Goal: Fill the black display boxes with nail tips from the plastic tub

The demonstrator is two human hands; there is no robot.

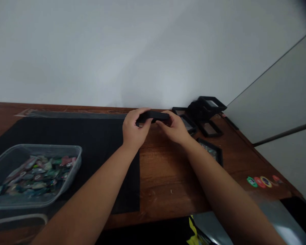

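1. Left hand [134, 131]: fingers curled shut over the left end of a black case [155, 116].
2. Right hand [174, 128]: fingers closed on the case's right end.
3. The case is held flat just above the bench [168, 177], near the far edge (contact with the wood unclear).
4. Black mat [97, 136] and clear tub [75, 160] of coloured pieces sit at the near-left.
5. Black frames [206, 107] are piled in the far-right corner.

Plain white wall [117, 51] rising behind brown wooden desk [165, 177], soft light pooling at centre, dimming toward edges. Grey partition panel [283, 102] slanting along desk's right side. Black mat [66, 136] covering desk's left half. Scuffs showing near front edge.
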